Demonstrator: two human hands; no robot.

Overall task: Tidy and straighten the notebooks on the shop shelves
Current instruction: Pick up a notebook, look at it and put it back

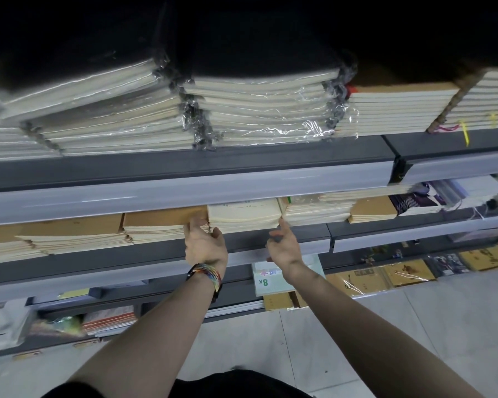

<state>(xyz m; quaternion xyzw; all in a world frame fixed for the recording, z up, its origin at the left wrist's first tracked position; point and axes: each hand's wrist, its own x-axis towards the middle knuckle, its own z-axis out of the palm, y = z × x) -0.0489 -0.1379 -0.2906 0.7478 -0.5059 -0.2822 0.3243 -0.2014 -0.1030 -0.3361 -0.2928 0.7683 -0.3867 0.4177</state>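
Note:
A stack of cream notebooks (243,215) lies on the middle shelf (156,251), between a brown-covered stack (161,222) on its left and another cream stack (314,211) on its right. My left hand (204,242), with a coloured bracelet at the wrist, touches the cream stack's left front corner with straight fingers. My right hand (282,242) touches its right front corner with a raised fingertip. Neither hand grips a notebook.
The top shelf (184,165) carries plastic-wrapped notebook stacks (256,110). More brown notebooks (373,211) lie further right on the middle shelf. Lower shelves hold a green "8K" pad (270,278), boxed goods (385,275) and packets. Pale floor tiles (357,326) spread below.

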